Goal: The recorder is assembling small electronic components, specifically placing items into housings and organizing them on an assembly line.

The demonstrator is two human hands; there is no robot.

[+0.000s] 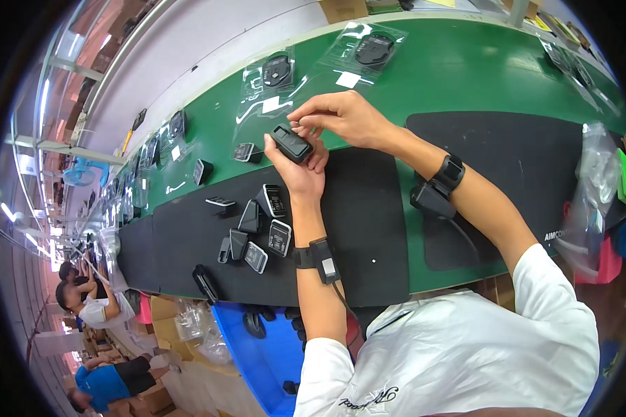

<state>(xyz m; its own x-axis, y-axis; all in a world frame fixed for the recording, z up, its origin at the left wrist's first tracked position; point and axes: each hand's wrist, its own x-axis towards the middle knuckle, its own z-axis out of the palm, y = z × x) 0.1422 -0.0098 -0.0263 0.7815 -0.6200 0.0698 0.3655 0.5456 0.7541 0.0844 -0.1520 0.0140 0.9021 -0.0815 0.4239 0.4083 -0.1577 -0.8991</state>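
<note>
My left hand [305, 175] is closed around a small black plastic block [292, 144] with a rectangular recess in its upper face. Thumb and fingers grip it by its sides, over the far edge of a black mat [358, 229]. Close above the block's far end, my right hand [344, 115] has its thumb and forefinger pinched together; what they hold, if anything, is too small to make out. Left of my left forearm, several similar black blocks [249, 217] with pale-printed labels lie loosely grouped on the mat.
Clear bags with round black devices [277, 71] lie along the far side of the green table [459, 76]. A blue bin [247, 354] stands below the near edge, beside a cardboard box [165, 321]. Plastic bags [595, 187] hang at the right. Other people [97, 302] are at far left.
</note>
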